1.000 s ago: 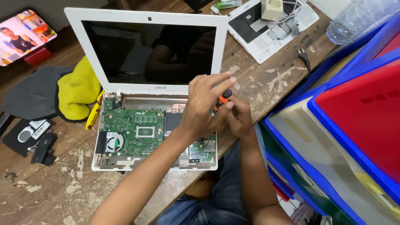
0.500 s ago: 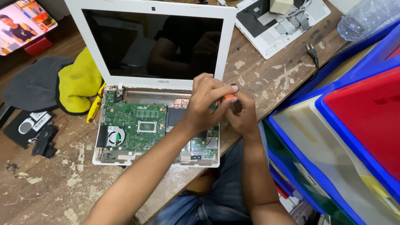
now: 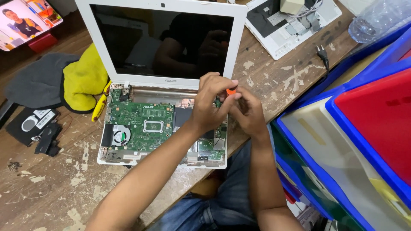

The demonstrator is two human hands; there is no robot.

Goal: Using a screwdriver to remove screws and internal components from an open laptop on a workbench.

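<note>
A white laptop [image 3: 162, 17] lies open on the wooden table with its base cover off, showing a green circuit board [image 3: 143, 122] and a small fan [image 3: 120, 136]. My left hand [image 3: 209, 105] reaches over the right part of the base and pinches the orange top of a screwdriver [image 3: 231, 90]. My right hand [image 3: 248, 113] is pressed against the left one and wraps the tool's lower part, which is hidden. The tip and what it touches are covered by my hands.
A grey and yellow cloth [image 3: 64, 81] and a yellow-handled tool [image 3: 99, 107] lie left of the laptop. Black parts [image 3: 36, 128] sit at the left edge. A white device [image 3: 291, 23] lies at the back. Blue and red bins [image 3: 364, 128] stand right. A phone screen [image 3: 28, 19] glows at far left.
The view has shifted slightly, so the laptop sits lower and more to the right. Both hands stay together on the screwdriver over the right side of the base.
</note>
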